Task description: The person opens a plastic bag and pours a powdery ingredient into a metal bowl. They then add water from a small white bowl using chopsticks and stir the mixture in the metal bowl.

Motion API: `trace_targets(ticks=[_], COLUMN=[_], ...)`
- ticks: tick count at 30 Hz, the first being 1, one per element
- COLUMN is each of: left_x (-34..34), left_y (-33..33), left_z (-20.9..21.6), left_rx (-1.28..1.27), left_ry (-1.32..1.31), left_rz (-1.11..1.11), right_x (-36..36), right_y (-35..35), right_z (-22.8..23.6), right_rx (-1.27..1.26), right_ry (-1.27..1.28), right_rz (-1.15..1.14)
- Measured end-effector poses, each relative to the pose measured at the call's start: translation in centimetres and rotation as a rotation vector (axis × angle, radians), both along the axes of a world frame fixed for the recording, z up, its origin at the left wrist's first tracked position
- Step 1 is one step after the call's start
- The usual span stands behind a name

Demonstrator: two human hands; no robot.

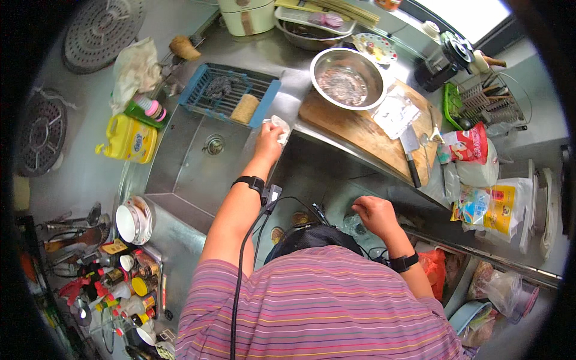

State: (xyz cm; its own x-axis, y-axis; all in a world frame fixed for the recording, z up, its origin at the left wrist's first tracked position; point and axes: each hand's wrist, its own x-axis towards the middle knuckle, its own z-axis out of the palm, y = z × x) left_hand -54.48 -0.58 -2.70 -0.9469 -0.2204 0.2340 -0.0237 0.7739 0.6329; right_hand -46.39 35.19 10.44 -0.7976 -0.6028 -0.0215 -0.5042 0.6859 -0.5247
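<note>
My left hand (269, 143) is closed on a white cloth (280, 128), pressed to the steel strip between the sink and the cutting board. Just beyond it, a tan sponge (245, 109) and a dark grey scouring pad (221, 87) lie in a blue-framed drain rack (193, 90) set over the sink (198, 171). Nothing shows in my right hand (375, 215), which hangs before the counter's front edge, fingers loosely bent and thumb apart. Right of the cloth, a steel bowl (383, 90) with wet contents stands on the wooden cutting board (336, 120).
A cleaver (410, 144) and a clear plastic sheet (396, 113) lie on the board. Left of the sink stand a yellow jug (129, 139) and stacked white bowls (129, 222). Several seasoning bottles (135, 288) crowd the lower left. Packaged food bags (492, 204) are at the right.
</note>
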Motion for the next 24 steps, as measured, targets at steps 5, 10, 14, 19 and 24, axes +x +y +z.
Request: trace_targets(ticks=[5, 10, 14, 19, 24], left_x=[5.3, 18.0, 27.9, 38.5, 44.4], left_y=[-0.9, -7.1, -9.7, -7.1, -2.9], left_z=[-1.0, 0.8, 4.3, 4.9, 3.4], left_rx=[-0.007, -0.208, -0.271, -0.287, -0.251], left_ry=[0.017, -0.101, -0.075, 0.062, 0.132], left_rz=[0.148, 0.529, 0.842, 0.93, 1.039], right_x=[-1.1, -3.4, -4.7, -9.6, -17.2], right_y=[0.4, -1.9, -4.9, -8.0, -7.6], right_z=[-0.5, -0.5, -1.3, -3.1, -3.3], right_rx=[-0.025, -0.098, -0.159, -0.508, -0.928], right_ry=[-0.033, -0.066, -0.187, -0.792, -1.128], right_rz=[-0.029, 0.029, 0.075, -0.279, -0.599])
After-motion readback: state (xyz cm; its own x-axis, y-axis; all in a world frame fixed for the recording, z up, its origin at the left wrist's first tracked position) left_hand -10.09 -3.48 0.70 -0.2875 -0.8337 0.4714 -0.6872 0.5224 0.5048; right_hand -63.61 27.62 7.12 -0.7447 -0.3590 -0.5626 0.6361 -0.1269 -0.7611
